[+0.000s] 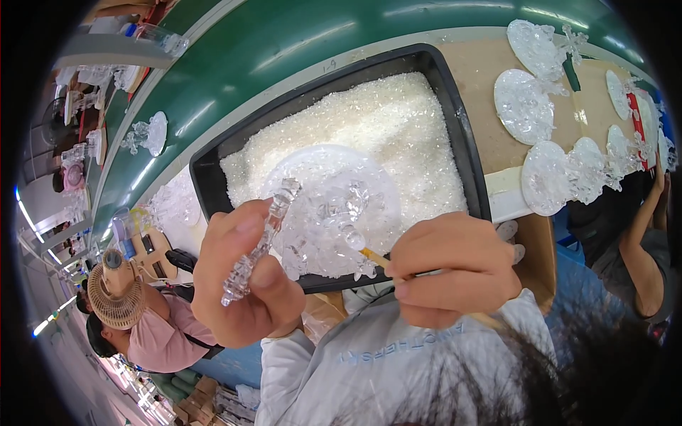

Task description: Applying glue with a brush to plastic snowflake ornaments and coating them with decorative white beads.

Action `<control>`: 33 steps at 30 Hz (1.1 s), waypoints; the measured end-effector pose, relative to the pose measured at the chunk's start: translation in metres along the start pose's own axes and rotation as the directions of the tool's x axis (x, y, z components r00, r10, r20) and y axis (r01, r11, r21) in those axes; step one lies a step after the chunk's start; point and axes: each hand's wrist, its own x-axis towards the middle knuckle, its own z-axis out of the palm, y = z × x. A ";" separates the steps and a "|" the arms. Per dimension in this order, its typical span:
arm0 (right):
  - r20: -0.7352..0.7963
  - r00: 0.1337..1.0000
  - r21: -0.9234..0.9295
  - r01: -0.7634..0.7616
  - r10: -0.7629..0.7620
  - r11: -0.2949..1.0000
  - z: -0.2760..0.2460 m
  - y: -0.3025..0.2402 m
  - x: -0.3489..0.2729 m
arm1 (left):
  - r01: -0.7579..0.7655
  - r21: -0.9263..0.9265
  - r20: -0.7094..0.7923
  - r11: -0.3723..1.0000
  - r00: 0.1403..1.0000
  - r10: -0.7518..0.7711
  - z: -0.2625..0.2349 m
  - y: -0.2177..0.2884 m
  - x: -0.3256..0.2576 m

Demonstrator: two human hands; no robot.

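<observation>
the left hand [238, 273] is clenched around a clear, knobbly plastic stem [259, 245], thumb and fingers pinching it so it stands tilted, its upper end near the rim of a clear round plastic disc with small moulded figures [334, 209]. the disc hangs just above the near part of a black rectangular tray [469, 142] heaped with white crystal granules [383, 131]; whether the stem is already joined to the disc i cannot tell. the right hand [455, 266] is closed around a thin yellowish stick [374, 258], whose tip touches the near underside of the disc. the tray sits on a pale counter [483, 78] beside a green belt [284, 50] on the far side. to the right, well apart, lie several finished clear round ornaments [526, 106]. a small beige fan [114, 284] stands at the near left, by another person in a pink top [160, 334]. as i judge it, the risk is in the narrow pinch: the stem is slick and bumpy, so a slight twist could let it slip into the granules, and too hard a push with the stick could snap a small figure or smear whatever it carries onto the clear face.
</observation>
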 end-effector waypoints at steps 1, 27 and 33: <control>-0.010 1.000 -0.022 -0.024 0.024 0.999 0.003 -0.001 -0.002 | 0.002 0.005 0.000 1.000 1.000 -0.002 -0.001 -0.001 0.000; 0.075 0.996 0.001 -0.044 0.044 0.999 0.009 -0.019 -0.006 | -0.072 0.303 0.138 0.950 0.990 0.031 -0.015 0.008 0.000; 0.134 0.991 -0.023 -0.008 0.011 1.000 0.000 -0.018 0.001 | -0.024 0.283 -0.127 0.959 0.990 0.062 0.004 0.007 -0.004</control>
